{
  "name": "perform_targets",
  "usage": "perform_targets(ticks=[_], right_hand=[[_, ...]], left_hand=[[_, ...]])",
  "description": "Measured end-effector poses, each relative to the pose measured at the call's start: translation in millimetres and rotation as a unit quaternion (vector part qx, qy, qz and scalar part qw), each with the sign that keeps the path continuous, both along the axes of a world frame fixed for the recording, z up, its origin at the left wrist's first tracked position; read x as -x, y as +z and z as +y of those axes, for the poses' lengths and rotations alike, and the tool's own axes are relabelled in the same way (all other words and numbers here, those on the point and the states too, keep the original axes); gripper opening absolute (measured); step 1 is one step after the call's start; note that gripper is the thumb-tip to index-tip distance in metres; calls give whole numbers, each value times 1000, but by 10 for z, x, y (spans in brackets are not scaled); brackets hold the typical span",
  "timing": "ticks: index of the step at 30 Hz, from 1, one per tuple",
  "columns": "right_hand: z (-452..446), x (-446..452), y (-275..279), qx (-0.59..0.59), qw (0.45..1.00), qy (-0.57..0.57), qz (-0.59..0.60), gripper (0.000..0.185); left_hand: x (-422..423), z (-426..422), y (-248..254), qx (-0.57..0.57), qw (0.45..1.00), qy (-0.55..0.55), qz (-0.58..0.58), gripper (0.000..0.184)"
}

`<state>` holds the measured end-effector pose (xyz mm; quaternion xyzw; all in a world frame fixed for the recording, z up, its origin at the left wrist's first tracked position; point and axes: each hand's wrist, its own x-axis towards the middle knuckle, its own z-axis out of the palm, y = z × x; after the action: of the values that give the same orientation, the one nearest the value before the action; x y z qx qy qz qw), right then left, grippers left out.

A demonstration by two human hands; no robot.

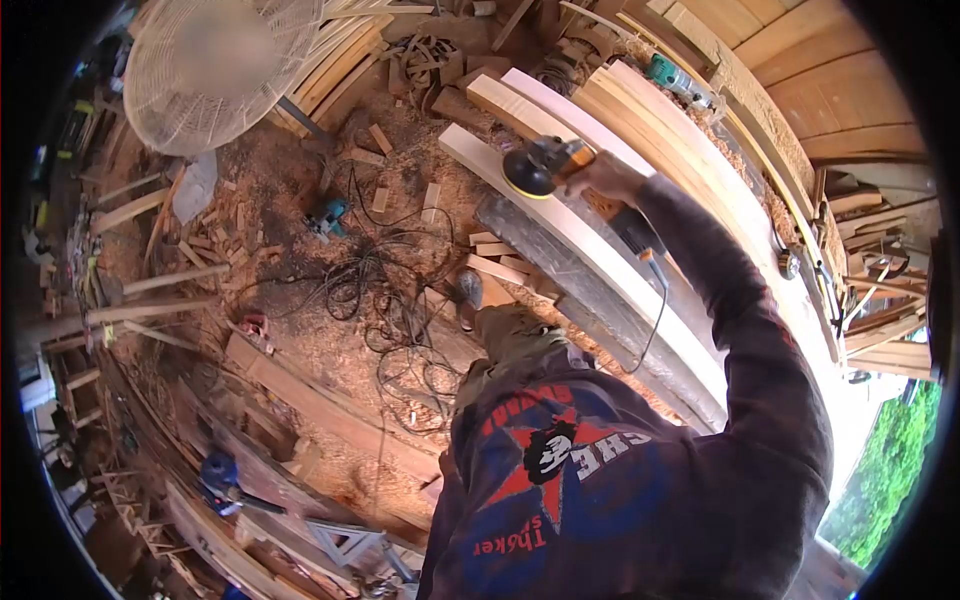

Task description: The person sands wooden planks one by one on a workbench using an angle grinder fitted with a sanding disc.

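Observation:
My right hand (607, 178) is closed around an orange-and-black corded disc sander (540, 162). Its round, yellow-edged pad rests on or just above a long pale wooden plank (590, 238); I cannot tell which. The tool's rear body shows below my wrist, and a cord loops down from it. The plank lies over a grey bench (560, 268), beside more long timbers (650, 120). My left hand does not show; that side of my body is hidden by my dark printed sweatshirt (600, 470).
A large caged fan (215, 70) stands at the upper left. Tangled black cables (365, 285) lie on the shavings-covered floor near my feet, with a teal power tool (328, 218) by them. Another teal tool (680, 80) sits on the far timbers. Boards (330, 400) line the lower left.

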<state>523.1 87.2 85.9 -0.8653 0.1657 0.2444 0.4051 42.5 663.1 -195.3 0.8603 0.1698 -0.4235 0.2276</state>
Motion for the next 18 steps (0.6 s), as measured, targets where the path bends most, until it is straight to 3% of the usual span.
perform_targets(ticks=[2, 3, 4, 5, 6, 7, 9, 12, 14, 16, 17, 18], right_hand=[[154, -394, -12, 7, 1000, 6, -5, 36], [232, -586, -11, 38, 999, 20, -2, 35], [325, -750, 7, 35, 999, 17, 0, 35], [416, -879, 46, 22, 999, 28, -8, 34], [496, -1006, 56, 9, 999, 38, -16, 33], [549, -1145, 32, 11, 999, 33, -14, 33], [624, -1343, -9, -50, 998, 28, -20, 35], [681, -1332, 228, -39, 999, 3, 23, 47], [565, -1176, 176, -53, 997, -27, 52, 41], [444, -891, 243, -77, 993, -52, 75, 34], [300, -685, 140, -82, 992, -55, 79, 32], [193, -407, 218, -85, 988, -77, 99, 29]], left_hand=[[-597, 293, 11, 2, 999, 25, -28, 67], [-871, 430, -13, 19, 988, 151, -31, 58], [-1176, 622, 3, 1, 992, 70, -108, 50], [-1408, 781, -23, 97, 955, 246, -136, 42], [-1619, 960, -88, 189, 874, 411, -176, 35], [-1896, 1014, 30, 139, 863, 441, -205, 32], [-2423, 859, 500, 157, 805, 535, -206, 31], [-2628, 674, 664, 196, 824, 489, -209, 28], [-2516, 603, 399, 225, 836, 468, -176, 23], [-2102, 595, -97, 285, 814, 486, -141, 20], [-1918, 665, -300, 292, 885, 352, -92, 17], [-1773, 570, -299, 227, 955, 142, -124, 20]])
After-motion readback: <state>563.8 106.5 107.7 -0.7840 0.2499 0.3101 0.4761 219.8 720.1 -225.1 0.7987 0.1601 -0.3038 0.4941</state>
